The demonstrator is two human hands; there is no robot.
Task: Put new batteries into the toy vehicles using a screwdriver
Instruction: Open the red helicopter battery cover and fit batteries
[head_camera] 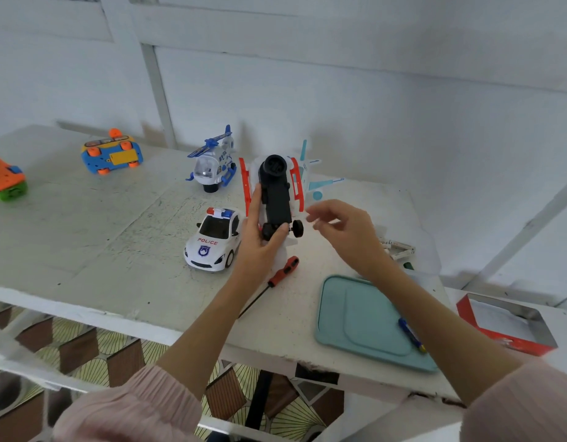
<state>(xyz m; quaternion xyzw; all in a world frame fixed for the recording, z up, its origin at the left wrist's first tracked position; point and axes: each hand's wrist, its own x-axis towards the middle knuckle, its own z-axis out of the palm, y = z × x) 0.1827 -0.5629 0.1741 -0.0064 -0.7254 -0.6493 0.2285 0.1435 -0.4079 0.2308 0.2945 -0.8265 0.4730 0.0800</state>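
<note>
Left hand point(260, 240): I see it gripping the upturned toy vehicle point(274, 193), thumb along the left flank, fingers curled round the lower end by the wheel.
Right hand point(346, 231): it hovers just right of the vehicle, fingers loosely spread, holding nothing that I can make out.
Toy vehicle: belly up, black underside facing me, red and white body behind, held above the desk point(100, 224) in the middle of the view.
Screwdriver point(276, 279): red handle, dark shaft, lying on the desk just below the left hand, partly hidden by the wrist.
Police car point(212, 239): white, on its wheels, just left of the left hand.
Helicopter point(213, 161): white and blue, upright, behind the police car.
Plane point(317, 180): white and teal, behind the held vehicle.
Blue toy car point(111, 154): upside down, far left.
Orange toy point(6, 177): at the left edge, cut off.
Tray point(362, 323): teal, near the right forearm, with a blue battery point(411, 334) on its right side.
White batteries point(398, 248): on the desk beyond the right wrist.
Red box point(505, 327): open, far right.
</note>
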